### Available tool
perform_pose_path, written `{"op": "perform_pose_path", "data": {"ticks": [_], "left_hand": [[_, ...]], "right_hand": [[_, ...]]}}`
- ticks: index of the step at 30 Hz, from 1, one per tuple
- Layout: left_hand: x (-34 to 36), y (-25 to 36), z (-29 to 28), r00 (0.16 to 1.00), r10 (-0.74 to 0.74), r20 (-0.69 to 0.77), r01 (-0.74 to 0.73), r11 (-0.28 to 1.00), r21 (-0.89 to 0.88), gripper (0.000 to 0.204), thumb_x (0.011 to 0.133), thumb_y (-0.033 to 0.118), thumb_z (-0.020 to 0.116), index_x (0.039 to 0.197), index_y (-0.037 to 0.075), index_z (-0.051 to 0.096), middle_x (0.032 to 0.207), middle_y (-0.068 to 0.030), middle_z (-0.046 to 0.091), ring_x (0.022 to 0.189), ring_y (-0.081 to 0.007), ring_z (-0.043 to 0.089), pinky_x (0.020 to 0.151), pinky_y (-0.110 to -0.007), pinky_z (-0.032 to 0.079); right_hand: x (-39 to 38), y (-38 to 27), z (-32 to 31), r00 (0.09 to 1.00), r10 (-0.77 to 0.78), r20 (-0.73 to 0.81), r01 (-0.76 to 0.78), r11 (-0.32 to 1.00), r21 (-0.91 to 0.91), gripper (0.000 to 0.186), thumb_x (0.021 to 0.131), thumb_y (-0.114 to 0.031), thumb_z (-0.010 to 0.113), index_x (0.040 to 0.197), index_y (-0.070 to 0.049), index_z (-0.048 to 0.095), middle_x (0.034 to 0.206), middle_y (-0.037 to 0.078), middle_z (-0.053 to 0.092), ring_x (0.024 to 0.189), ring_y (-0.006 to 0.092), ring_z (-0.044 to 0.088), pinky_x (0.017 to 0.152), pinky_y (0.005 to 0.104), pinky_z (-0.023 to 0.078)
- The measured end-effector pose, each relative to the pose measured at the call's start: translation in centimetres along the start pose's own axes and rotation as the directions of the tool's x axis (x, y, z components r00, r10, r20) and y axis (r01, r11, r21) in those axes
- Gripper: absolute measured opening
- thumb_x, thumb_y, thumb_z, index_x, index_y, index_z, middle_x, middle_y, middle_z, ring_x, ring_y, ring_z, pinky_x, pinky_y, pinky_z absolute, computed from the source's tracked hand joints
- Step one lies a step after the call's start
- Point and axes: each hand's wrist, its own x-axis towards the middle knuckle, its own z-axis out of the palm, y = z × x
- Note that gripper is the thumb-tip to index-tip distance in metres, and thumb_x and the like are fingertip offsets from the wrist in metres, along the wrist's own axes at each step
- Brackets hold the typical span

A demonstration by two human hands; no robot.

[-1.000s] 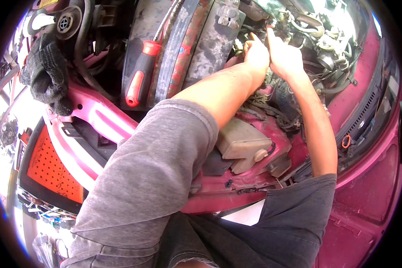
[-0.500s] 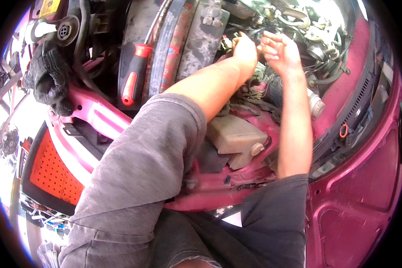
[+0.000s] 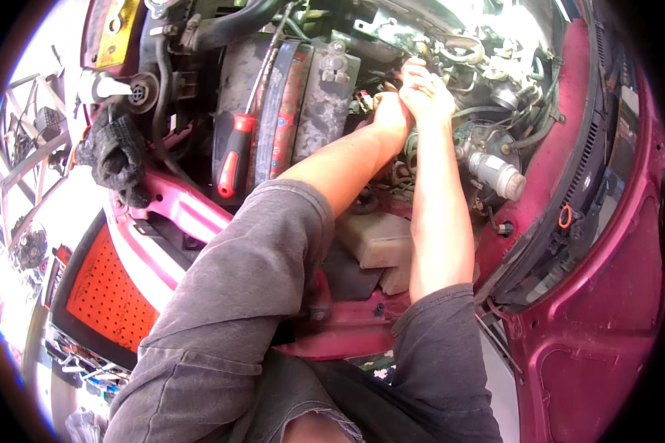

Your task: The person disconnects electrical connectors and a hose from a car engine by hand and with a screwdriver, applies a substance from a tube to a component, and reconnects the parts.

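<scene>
My left hand (image 3: 391, 114) is closed beside the battery (image 3: 320, 111), its fingers curled over the engine parts. Right next to it, my right hand (image 3: 426, 94) is closed too, fingers bent at the left hand's knuckles. What either hand grips is hidden by the fingers. Hoses and metal fittings (image 3: 462, 55) of the engine lie just beyond the hands. A screwdriver with a red and black handle (image 3: 236, 156) rests on the left side of the battery, its shaft pointing away from me.
A dark knit glove (image 3: 117, 153) lies on the pink front body panel at left. Below my forearms sits a pale plastic reservoir (image 3: 369, 238). A cylindrical part (image 3: 497, 176) stands right of my right wrist. An orange perforated panel (image 3: 109, 292) is at lower left, the pink hood (image 3: 591, 354) at right.
My right hand has moved left and its fingers have closed in against the left hand. The view has shifted, so the engine bay sits slightly lower and farther right at its left side.
</scene>
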Motion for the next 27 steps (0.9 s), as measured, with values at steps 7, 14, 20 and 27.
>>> {"op": "perform_pose_path", "data": {"ticks": [7,14,20,27], "left_hand": [[-1.1,-0.6,-1.3,0.994,0.024,0.108,-0.014,0.996,-0.094,0.051,0.084,0.028,0.061,0.129,0.007,0.057,0.134,-0.0275,0.05,0.082,-0.028,0.061,0.04,-0.033,0.029],[0.2,-0.6,0.9,0.994,-0.095,-0.051,0.086,0.985,-0.153,0.048,0.085,0.028,0.058,0.129,0.007,0.057,0.13,-0.024,0.053,0.09,-0.0301,0.061,0.047,-0.039,0.042],[0.3,-0.1,0.8,0.99,-0.128,-0.06,0.118,0.981,-0.152,0.046,0.085,0.028,0.058,0.126,0.007,0.059,0.125,-0.0219,0.056,0.09,-0.0286,0.061,0.05,-0.039,0.044],[1.0,1.3,1.7,0.961,-0.27,-0.062,0.26,0.956,-0.138,0.044,0.084,0.027,0.058,0.123,0.008,0.061,0.119,-0.0194,0.06,0.09,-0.0269,0.062,0.054,-0.04,0.046]], "right_hand": [[0.1,0.1,-0.1,0.999,0.032,-0.004,-0.031,0.978,0.205,0.057,0.096,-0.06,0.034,0.079,-0.006,0.042,0.063,0.0,0.035,0.047,0.0097,0.033,0.039,0.0224,0.028],[0.9,1.8,-0.9,0.989,0.011,0.146,-0.076,0.892,0.446,0.045,0.089,-0.051,0.046,0.068,-0.012,0.037,0.057,0.0,0.031,0.047,0.0126,0.033,0.042,0.027,0.028],[1.0,1.1,-1.8,0.982,-0.083,0.171,0.001,0.901,0.433,0.021,0.082,-0.024,0.046,0.07,-0.01,0.037,0.057,-0.001,0.032,0.043,0.0096,0.031,0.038,0.0249,0.029],[-2.2,-1.0,-1.1,0.967,-0.235,0.098,0.241,0.969,-0.053,0.072,0.092,-0.071,0.028,0.076,-0.002,0.04,0.059,0.002,0.035,0.044,0.0102,0.033,0.036,0.0213,0.028]]}}
